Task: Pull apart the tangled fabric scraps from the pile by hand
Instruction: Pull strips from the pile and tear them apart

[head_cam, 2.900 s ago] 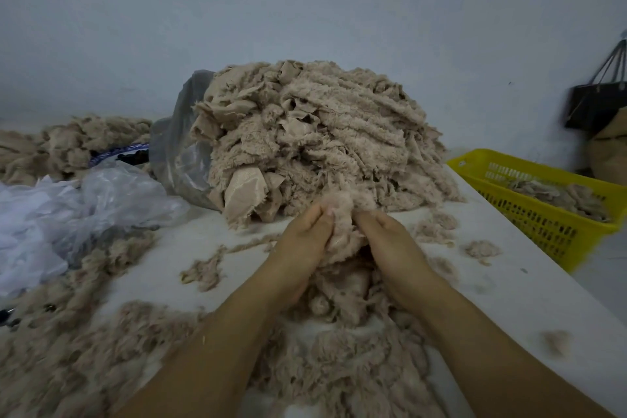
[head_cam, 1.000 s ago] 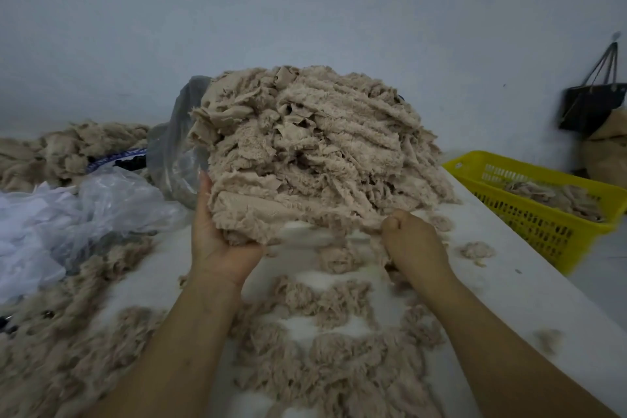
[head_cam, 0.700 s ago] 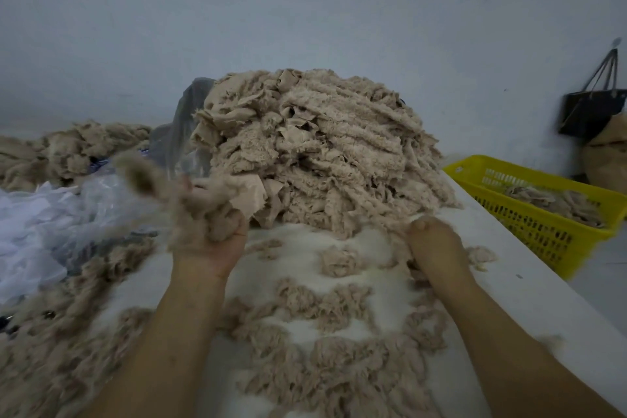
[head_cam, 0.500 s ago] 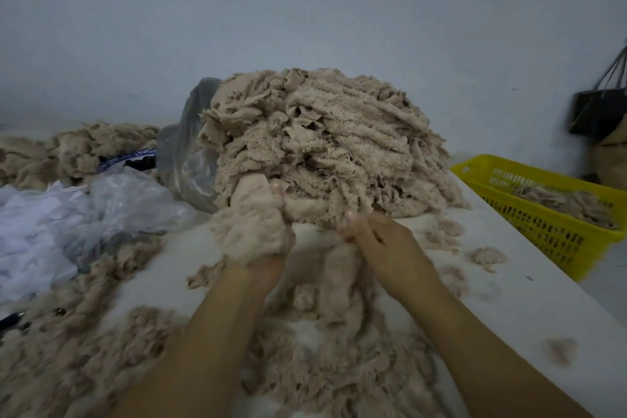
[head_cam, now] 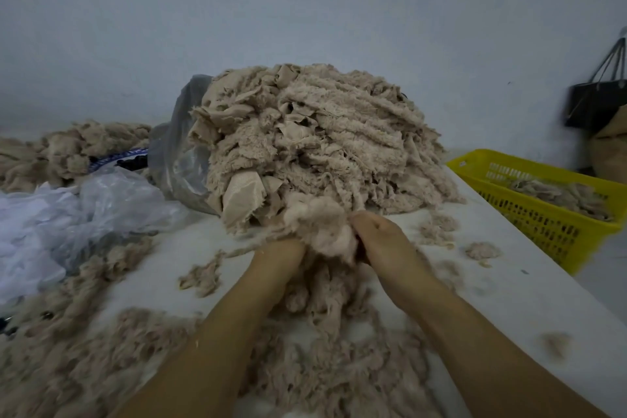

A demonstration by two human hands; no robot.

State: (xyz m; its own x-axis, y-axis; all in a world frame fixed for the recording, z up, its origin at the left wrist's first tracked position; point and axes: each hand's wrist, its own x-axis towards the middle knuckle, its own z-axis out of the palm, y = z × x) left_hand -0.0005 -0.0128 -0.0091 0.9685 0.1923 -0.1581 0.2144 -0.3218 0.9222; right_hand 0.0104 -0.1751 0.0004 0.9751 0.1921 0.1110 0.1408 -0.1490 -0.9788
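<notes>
A tall pile of beige, fluffy fabric scraps (head_cam: 319, 136) sits at the middle of the white table (head_cam: 502, 302). At its near foot, my left hand (head_cam: 281, 256) and my right hand (head_cam: 380, 237) both grip one pale clump of scraps (head_cam: 322, 220), held between them close to the pile. The clump hides my left fingers. Loose pulled-apart scraps (head_cam: 339, 360) cover the table under and in front of my forearms.
A yellow plastic basket (head_cam: 543, 214) holding some scraps stands at the right, off the table's edge. Crumpled clear plastic bags (head_cam: 84, 214) lie at the left, with another heap of scraps (head_cam: 78, 146) behind them. A dark bag (head_cam: 597, 102) hangs on the wall at far right.
My left hand swept a handful to the left, then came back to the pile's foot. Both hands have closed in together on one clump at the pile's near edge.
</notes>
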